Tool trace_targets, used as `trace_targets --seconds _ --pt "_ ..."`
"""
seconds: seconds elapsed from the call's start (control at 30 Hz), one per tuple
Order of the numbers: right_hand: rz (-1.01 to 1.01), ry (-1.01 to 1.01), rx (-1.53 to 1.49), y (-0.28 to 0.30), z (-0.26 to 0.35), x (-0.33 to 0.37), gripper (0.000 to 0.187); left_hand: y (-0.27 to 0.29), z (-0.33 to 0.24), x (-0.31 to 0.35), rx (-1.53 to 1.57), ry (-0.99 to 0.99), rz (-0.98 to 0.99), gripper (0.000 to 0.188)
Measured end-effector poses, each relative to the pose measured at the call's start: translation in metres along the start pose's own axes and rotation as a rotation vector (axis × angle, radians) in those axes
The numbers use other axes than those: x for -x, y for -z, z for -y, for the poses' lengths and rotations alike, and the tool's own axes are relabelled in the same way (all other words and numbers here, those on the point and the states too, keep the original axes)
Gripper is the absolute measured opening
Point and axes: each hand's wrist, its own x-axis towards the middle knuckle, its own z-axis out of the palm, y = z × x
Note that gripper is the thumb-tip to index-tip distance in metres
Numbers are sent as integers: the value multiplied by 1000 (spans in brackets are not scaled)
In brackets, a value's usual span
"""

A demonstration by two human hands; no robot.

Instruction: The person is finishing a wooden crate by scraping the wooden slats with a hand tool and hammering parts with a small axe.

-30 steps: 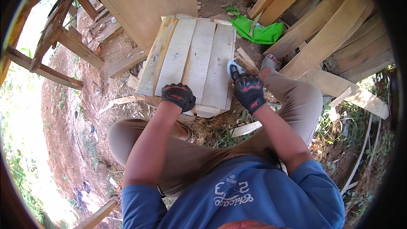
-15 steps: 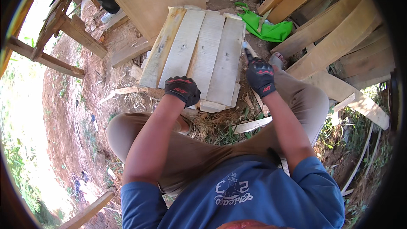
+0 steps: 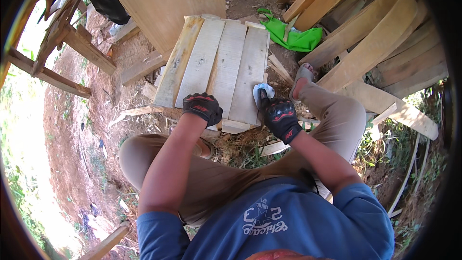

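Observation:
A box-like piece of pale wooden planks [image 3: 202, 58] lies between my knees, its slats running away from me. My left hand [image 3: 203, 109], in a black glove with red trim, is closed at its near edge, left of the middle; the fingertips are hidden. At the near right edge my gloved right hand [image 3: 280, 116] grips a crumpled pale blue-white cloth-like piece [image 3: 263, 90]. One finger presses that piece against the side of the rightmost slat.
Behind the box leans a large plywood sheet [image 3: 168, 0]. A bright green bag [image 3: 293, 36] lies at the far right, beside stacked long boards [image 3: 361, 38]. A wooden frame [image 3: 72, 48] stands at the left. Wood scraps litter the ground near my sandalled foot [image 3: 302, 77].
My right hand has come nearer along the right edge, bringing the pale piece from the far right side towards me. The left hand stays at the near edge. The whole view has shifted slightly.

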Motion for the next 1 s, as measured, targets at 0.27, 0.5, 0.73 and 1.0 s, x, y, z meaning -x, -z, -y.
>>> trace_targets --seconds 0.27,0.5,0.73,1.0 --pt "-62 -89 64 -38 -33 -47 43 1 -5 0 12 20 -40 38" --pt "-47 -34 49 -3 11 -2 45 -1 -1 8 61 50 -63 38" --pt "-192 -81 53 -38 -31 -55 24 3 -7 5 16 38 -40 40" --pt "-236 -27 42 -31 -7 -19 36 0 -1 10 29 41 -24 41"
